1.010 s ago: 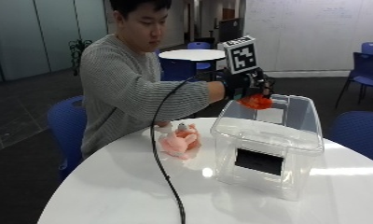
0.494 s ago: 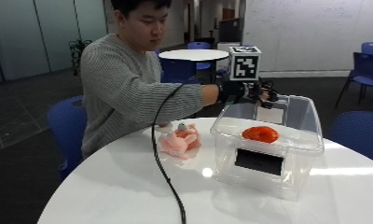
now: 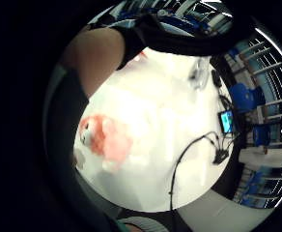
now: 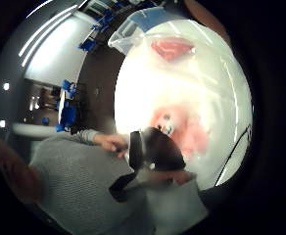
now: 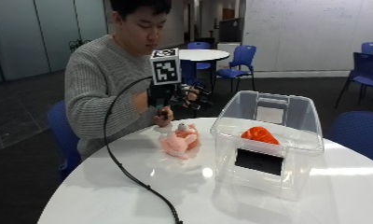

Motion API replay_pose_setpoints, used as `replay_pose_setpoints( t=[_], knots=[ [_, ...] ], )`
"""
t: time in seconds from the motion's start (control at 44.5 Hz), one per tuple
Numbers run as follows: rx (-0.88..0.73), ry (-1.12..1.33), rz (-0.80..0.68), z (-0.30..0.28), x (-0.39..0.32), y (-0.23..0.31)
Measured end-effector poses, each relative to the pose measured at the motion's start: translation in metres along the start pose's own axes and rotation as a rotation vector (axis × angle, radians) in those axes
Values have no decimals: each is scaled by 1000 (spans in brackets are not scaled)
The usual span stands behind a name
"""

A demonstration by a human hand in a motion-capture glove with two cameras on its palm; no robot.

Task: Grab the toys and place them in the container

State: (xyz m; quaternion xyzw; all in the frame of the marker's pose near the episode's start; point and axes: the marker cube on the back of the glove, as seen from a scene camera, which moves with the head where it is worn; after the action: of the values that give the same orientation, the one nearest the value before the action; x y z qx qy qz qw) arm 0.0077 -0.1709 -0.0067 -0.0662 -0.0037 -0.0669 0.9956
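Observation:
A pink plush toy (image 5: pixel 180 141) lies on the white round table (image 5: pixel 106 196), just left of a clear plastic container (image 5: pixel 268 173). An orange toy (image 5: pixel 259 134) rests inside the container. My gloved right hand (image 5: pixel 185 95) hovers above the pink toy, fingers relaxed and holding nothing. The person's bare left hand (image 5: pixel 163 122) rests by the toy's far side. In the thumb side palm view the pink toy (image 4: pixel 182 128) lies below the palm and the orange toy (image 4: pixel 172 49) shows in the container (image 4: pixel 133 29). The little finger side palm view also shows the pink toy (image 3: pixel 105 140) on the table.
A black cable (image 5: pixel 127 175) runs from the glove across the table's left part to its front edge. The container's tall walls stand right of the pink toy. Blue chairs (image 5: pixel 236 63) and another table stand behind.
The gloved hand let go of the orange toy, which now lies in the container. The hand then drew back from over the container to above the pink toy.

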Motion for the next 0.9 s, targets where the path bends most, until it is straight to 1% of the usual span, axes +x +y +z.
replay_pose_setpoints(
  t=[0.135, 0.225, 0.337, 0.427, 0.516, 0.674, 0.898],
  knots=[
    [-25, 21, 67, 23, 1, 11],
    [-83, 56, 93, 56, -4, 11],
    [-205, 80, 70, 105, -15, 15],
    [-260, 73, 57, 140, -22, 16],
    [-226, 77, 56, 162, -27, 15],
    [-169, 103, 82, 167, -26, 13],
    [-57, 114, 53, 169, -29, 10]
  ],
)
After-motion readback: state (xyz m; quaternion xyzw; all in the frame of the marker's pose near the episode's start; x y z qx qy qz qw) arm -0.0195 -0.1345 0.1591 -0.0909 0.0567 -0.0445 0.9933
